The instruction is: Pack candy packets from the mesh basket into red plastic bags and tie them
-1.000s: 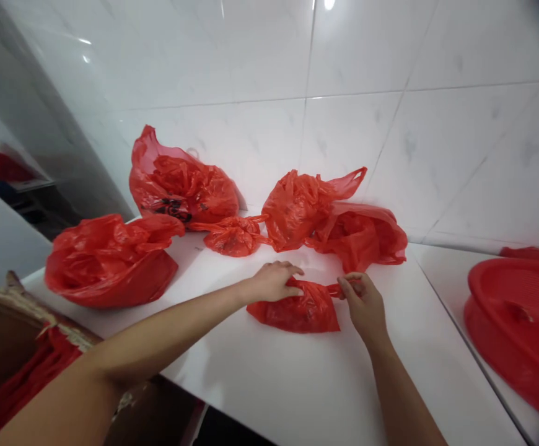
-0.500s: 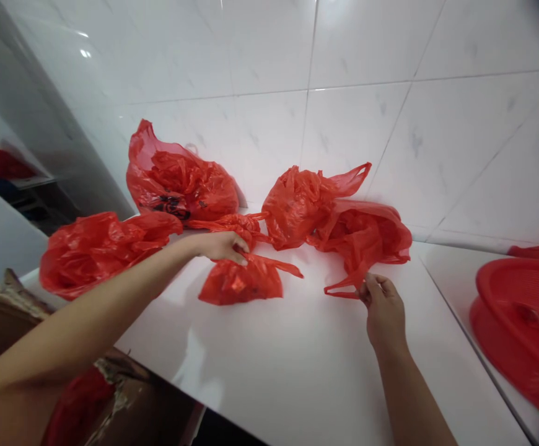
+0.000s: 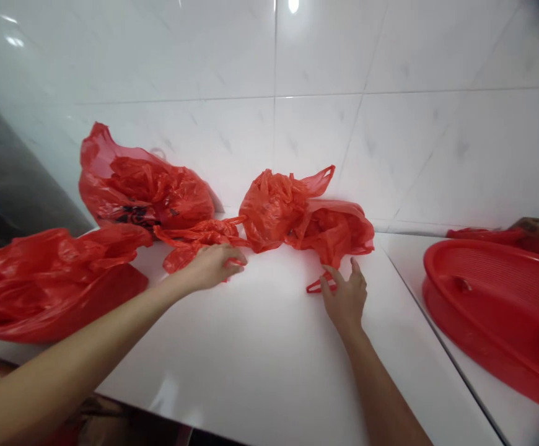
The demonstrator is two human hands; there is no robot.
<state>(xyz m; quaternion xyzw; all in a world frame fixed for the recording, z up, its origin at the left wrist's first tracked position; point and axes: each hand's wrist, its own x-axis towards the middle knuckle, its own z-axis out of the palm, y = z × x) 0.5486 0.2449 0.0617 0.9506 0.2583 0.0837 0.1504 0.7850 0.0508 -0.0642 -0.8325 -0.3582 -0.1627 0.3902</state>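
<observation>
White smooth tabletop [image 3: 260,365], back edge along glossy grey-veined tiled wall [image 3: 204,68]. L to R: at tabletop's L end, wide open bag [image 3: 60,279], thin crinkly red plastic; behind it nr back edge, bigger bag [image 3: 158,192] w/ black print. Front of that, small bag [image 3: 176,255] partly hidden by left hand [image 3: 214,267], fingers half curled, can't tell if gripping; 2nd small bag [image 3: 218,231] just behind. Mid back edge: plump bag [image 3: 269,214], touching slack bag [image 3: 344,226] nr back R corner, strap trailing fwd. Right hand [image 3: 347,298] fingers spread, nothing clasped, by that strap. Past tabletop's R edge, round ridged red plastic basket [image 3: 441,257]. Vs. 0.5 s ago: small bag now farther L, beside 2nd; right hand has let go of strap.
</observation>
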